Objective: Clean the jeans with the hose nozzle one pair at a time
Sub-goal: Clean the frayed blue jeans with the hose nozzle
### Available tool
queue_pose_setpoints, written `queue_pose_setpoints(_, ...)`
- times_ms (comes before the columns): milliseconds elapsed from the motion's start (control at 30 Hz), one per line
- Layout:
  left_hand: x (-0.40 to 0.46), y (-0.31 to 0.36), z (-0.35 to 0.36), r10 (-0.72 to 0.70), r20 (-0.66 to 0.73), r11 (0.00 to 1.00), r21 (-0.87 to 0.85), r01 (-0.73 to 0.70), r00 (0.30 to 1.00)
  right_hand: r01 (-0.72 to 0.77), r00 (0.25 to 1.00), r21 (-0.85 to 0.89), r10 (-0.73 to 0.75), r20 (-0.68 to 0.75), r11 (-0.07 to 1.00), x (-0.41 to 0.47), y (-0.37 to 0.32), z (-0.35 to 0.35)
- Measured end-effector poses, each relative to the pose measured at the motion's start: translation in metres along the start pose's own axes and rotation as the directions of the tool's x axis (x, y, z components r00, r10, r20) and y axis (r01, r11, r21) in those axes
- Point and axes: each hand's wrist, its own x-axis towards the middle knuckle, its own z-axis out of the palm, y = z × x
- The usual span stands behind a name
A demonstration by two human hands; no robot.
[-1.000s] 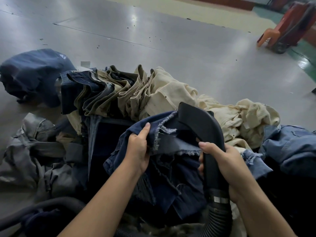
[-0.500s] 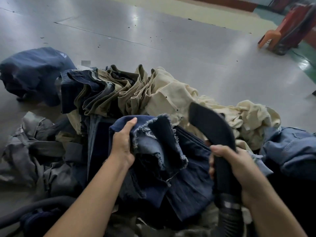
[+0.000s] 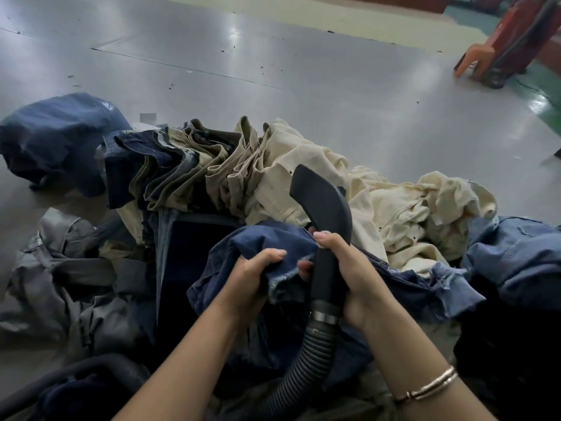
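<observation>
Dark-blue denim jeans (image 3: 243,247), frayed hem, bunched in left hand (image 3: 252,278), fingers curled into cloth. Right hand (image 3: 349,275) wrapped round black hose nozzle (image 3: 326,214), just beside; mouth angled above the grip.

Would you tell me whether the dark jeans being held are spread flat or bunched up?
Bunched up: the left hand grips a crumpled wad of the dark blue jeans, frayed hem folded beside the nozzle.

Dim, soft blur, glare on floor (image 3: 233,28)
</observation>
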Motion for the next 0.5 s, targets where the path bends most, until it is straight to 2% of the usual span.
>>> queue_pose_setpoints(67,-0.003,0.001,-0.006,-0.106,-0.045,0.953,0.28,0.114,0.993,0.078,0.996,0.002,-0.077,-0.036,0.997,0.003,-0.009,0.0)
queue_pose_setpoints(100,-0.006,0.006,-0.011,-0.225,-0.072,0.862,0.45,0.233,0.972,0.123,0.991,-0.019,-0.124,-0.054,0.992,0.003,-0.014,-0.002)
queue_pose_setpoints(133,-0.011,0.013,-0.017,-0.365,-0.131,0.695,0.62,0.364,0.922,0.162,0.984,-0.055,-0.166,-0.064,0.985,0.003,-0.019,-0.005)
queue_pose_setpoints(167,-0.016,0.022,-0.023,-0.443,-0.23,0.486,0.751,0.448,0.866,0.191,0.978,-0.098,-0.198,-0.062,0.977,0.002,-0.021,-0.008)
queue_pose_setpoints(200,-0.02,0.032,-0.029,-0.405,-0.331,0.291,0.837,0.463,0.852,0.207,0.975,-0.136,-0.215,-0.049,0.969,0.001,-0.023,-0.01)
queue_pose_setpoints(233,-0.021,0.041,-0.033,-0.241,-0.403,0.143,0.885,0.443,0.883,0.216,0.974,-0.168,-0.223,-0.029,0.962,-0.001,-0.023,-0.012)
queue_pose_setpoints(267,-0.021,0.048,-0.036,0.017,-0.38,0.084,0.922,0.378,0.925,0.22,0.975,-0.188,-0.224,-0.002,0.957,-0.002,-0.023,-0.012)
queue_pose_setpoints(300,-0.019,0.05,-0.035,0.268,-0.273,0.106,0.962,0.253,0.924,0.223,0.975,-0.194,-0.222,0.026,0.955,-0.003,-0.024,-0.01)
queue_pose_setpoints(333,-0.018,0.05,-0.029,0.402,-0.167,0.182,0.978,0.1,0.9,0.223,0.975,-0.181,-0.218,0.048,0.958,-0.004,-0.024,-0.008)
queue_pose_setpoints(367,-0.015,0.046,-0.02,0.409,-0.1,0.274,0.962,-0.018,0.907,0.224,0.974,-0.155,-0.216,0.065,0.962,-0.005,-0.025,-0.006)
queue_pose_setpoints(400,-0.012,0.039,-0.009,0.322,-0.064,0.352,0.934,-0.056,0.945,0.223,0.973,-0.129,-0.214,0.082,0.966,-0.005,-0.025,-0.005)
queue_pose_setpoints(433,-0.01,0.029,0.001,0.239,-0.027,0.381,0.922,-0.068,0.971,0.22,0.973,-0.112,-0.209,0.098,0.969,-0.005,-0.026,-0.004)
queue_pose_setpoints(500,-0.002,0.011,0.01,0.272,0.024,0.387,0.913,-0.132,0.962,0.194,0.978,-0.105,-0.184,0.096,0.975,-0.004,-0.027,-0.006)
